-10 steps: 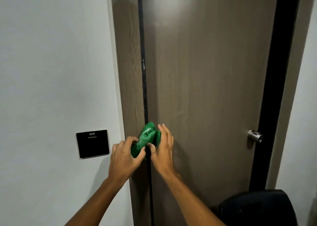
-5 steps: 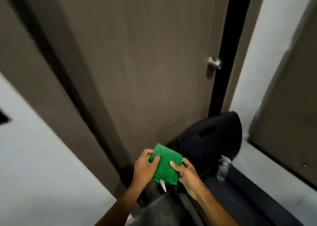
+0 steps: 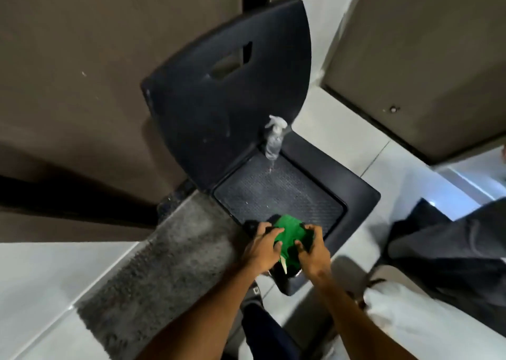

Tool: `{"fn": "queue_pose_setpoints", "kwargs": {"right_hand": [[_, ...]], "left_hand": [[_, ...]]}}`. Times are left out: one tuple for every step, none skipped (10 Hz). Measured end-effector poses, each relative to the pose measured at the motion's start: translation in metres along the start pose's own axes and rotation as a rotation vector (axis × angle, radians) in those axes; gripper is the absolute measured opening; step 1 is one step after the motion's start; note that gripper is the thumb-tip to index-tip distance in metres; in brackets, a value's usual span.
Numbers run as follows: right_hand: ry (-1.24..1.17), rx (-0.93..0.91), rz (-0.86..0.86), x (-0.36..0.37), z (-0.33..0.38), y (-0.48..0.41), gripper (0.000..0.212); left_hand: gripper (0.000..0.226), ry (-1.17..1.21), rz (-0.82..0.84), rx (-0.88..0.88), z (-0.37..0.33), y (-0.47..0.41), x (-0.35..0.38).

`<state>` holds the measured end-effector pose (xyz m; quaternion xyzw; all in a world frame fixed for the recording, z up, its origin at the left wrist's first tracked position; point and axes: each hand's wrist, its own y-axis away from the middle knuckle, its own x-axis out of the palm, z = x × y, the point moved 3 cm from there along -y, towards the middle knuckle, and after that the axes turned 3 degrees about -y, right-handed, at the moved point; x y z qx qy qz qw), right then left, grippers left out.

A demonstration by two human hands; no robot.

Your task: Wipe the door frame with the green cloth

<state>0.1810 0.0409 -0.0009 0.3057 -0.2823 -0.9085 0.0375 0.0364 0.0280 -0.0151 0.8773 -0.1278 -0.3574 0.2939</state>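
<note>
The green cloth [image 3: 289, 236] is folded and held between both hands over the front edge of a black plastic chair [image 3: 224, 113]. My left hand [image 3: 261, 247] grips its left side with the thumb on top. My right hand [image 3: 312, 250] pinches its right side. A small white tag hangs under the cloth. The brown door [image 3: 95, 72] and its dark frame edge [image 3: 68, 195] stand at the left, well away from both hands.
A clear spray bottle [image 3: 273, 140] stands at the back of the chair seat. A grey doormat [image 3: 164, 264] lies on the tiled floor by the door. A second brown door [image 3: 424, 58] is at the right. Another person's dark trousers [image 3: 451, 250] show at the right edge.
My view has tilted down from the door to the chair. Both hands have come down from the door frame with the cloth, which went from bunched to folded flat.
</note>
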Motion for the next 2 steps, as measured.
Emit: {"fn": "queue_pose_setpoints", "kwargs": {"right_hand": [[0.262, 0.103, 0.154, 0.008, -0.035, -0.011, 0.048], [0.707, 0.167, 0.254, 0.01, -0.048, -0.012, 0.057]], "left_hand": [[0.044, -0.179, 0.091, 0.022, 0.004, -0.014, 0.033], [0.051, -0.448, 0.192, 0.005, 0.014, -0.012, 0.041]]}}
